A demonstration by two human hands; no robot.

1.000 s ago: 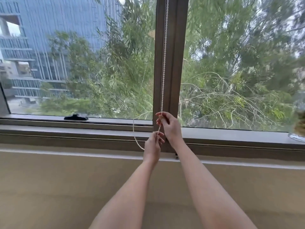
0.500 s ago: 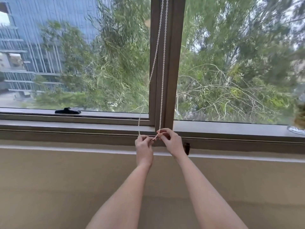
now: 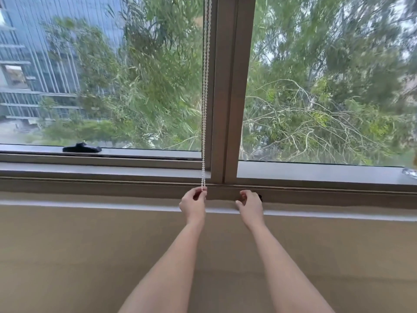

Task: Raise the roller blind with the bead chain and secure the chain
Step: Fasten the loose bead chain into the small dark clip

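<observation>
A white bead chain (image 3: 205,98) hangs straight down in front of the brown window post (image 3: 230,86), its two strands close together. My left hand (image 3: 193,204) pinches the bottom of the chain loop just below the sill. My right hand (image 3: 250,205) is off the chain, to the right, its fingers curled at a small dark fitting (image 3: 260,197) on the lower frame. What those fingers hold is hidden. The roller blind itself is out of view above.
A grey window sill (image 3: 112,171) runs across the view, with a black window handle (image 3: 81,148) at the left and a glass object (image 3: 411,172) at the far right edge. A beige wall (image 3: 90,256) lies below.
The chain's two strands have been drawn together and pulled straight down. My right hand has let go of the chain and moved right to the dark fitting; my left hand keeps hold.
</observation>
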